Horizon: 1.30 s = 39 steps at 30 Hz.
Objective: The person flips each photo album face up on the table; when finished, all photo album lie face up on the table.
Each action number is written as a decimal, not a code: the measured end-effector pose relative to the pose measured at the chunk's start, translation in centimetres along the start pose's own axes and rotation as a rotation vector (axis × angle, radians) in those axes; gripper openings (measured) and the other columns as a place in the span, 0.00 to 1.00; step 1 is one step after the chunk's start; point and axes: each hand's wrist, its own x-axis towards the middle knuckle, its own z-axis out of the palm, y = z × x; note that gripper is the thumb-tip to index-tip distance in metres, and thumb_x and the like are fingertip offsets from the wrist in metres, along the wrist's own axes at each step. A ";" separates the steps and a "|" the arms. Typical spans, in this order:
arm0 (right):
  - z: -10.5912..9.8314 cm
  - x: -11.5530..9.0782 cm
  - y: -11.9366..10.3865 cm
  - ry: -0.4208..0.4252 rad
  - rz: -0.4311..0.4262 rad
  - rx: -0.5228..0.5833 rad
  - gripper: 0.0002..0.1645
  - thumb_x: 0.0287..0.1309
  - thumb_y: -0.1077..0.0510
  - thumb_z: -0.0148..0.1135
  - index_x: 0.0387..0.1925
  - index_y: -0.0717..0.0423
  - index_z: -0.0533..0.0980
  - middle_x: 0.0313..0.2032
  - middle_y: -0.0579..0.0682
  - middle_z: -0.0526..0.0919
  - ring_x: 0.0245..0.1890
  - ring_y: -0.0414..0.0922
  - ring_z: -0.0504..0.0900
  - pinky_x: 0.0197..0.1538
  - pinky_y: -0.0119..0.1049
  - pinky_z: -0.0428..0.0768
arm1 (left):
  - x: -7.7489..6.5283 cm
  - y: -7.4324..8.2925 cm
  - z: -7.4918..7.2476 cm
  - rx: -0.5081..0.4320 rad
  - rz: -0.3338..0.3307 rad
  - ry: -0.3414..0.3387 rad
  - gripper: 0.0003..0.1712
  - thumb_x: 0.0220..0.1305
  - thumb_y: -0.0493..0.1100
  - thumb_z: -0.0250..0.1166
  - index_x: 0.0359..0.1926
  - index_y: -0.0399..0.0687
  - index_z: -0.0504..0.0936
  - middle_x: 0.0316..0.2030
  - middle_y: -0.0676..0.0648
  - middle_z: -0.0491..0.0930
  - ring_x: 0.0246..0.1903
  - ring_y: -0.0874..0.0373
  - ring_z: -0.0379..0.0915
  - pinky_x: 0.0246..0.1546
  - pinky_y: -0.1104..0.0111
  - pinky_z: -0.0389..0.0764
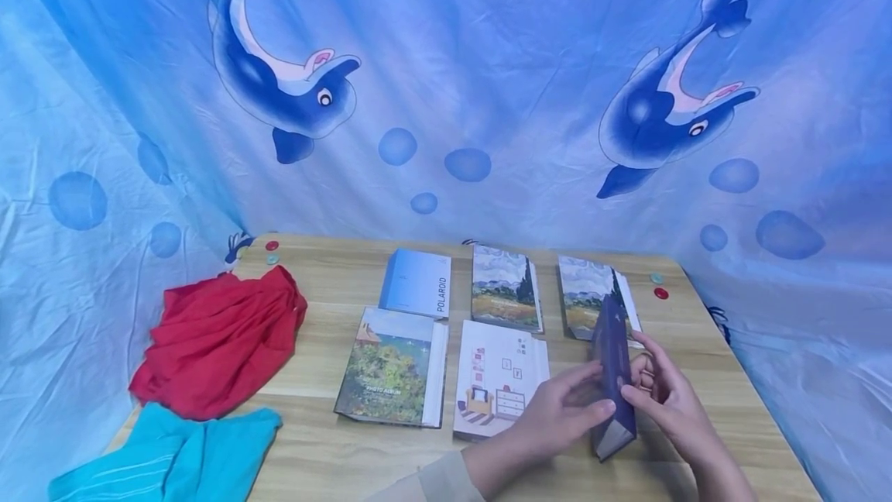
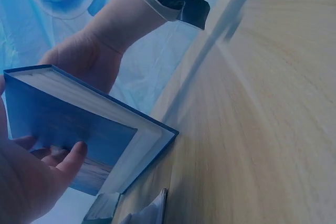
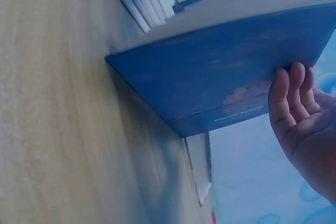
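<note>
A dark blue photo album [image 1: 613,335] stands tilted on its edge at the right of the table, between both hands. My left hand [image 1: 550,413] holds it from the left, thumb and fingers on the cover in the head view. From the other side my right hand [image 1: 672,401] grips it, thumb near the upper edge and fingers bent against the far cover. White page edges show in the left wrist view, where the covers spread apart slightly toward the table. In the right wrist view, the fingers [image 3: 296,87] lie on the blue cover [image 3: 220,77].
Left of the held album lie a white illustrated album [image 1: 488,362] and a garden-picture album [image 1: 390,362]. Behind are a blue Polaroid album [image 1: 416,281] and two landscape-painting albums [image 1: 503,285]. Red cloth [image 1: 223,339] and teal cloth [image 1: 174,455] lie at left.
</note>
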 end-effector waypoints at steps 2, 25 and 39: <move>-0.2 0.0 0.2 -0.025 0.094 0.010 0.41 0.67 0.76 0.49 0.77 0.57 0.52 0.40 0.48 0.77 0.37 0.38 0.83 0.36 0.33 0.86 | 0.0 -0.1 0.0 -0.031 -0.009 0.001 0.30 0.71 0.39 0.62 0.72 0.44 0.69 0.66 0.46 0.74 0.62 0.61 0.72 0.57 0.74 0.77; -2.0 -0.5 2.6 -0.076 0.740 -0.368 0.46 0.72 0.41 0.57 0.78 0.60 0.53 0.64 0.74 0.68 0.47 0.57 0.82 0.42 0.48 0.87 | -0.3 -0.6 -1.9 -0.180 -0.212 0.076 0.50 0.64 0.31 0.64 0.80 0.41 0.47 0.74 0.41 0.62 0.61 0.56 0.76 0.53 0.70 0.81; -4.1 -0.6 3.2 -0.085 0.740 -0.743 0.57 0.63 0.30 0.61 0.74 0.69 0.58 0.65 0.79 0.64 0.54 0.70 0.77 0.50 0.59 0.83 | -0.4 -1.8 -1.0 -0.144 -0.248 0.112 0.49 0.56 0.24 0.69 0.76 0.32 0.56 0.74 0.37 0.61 0.56 0.53 0.81 0.49 0.70 0.83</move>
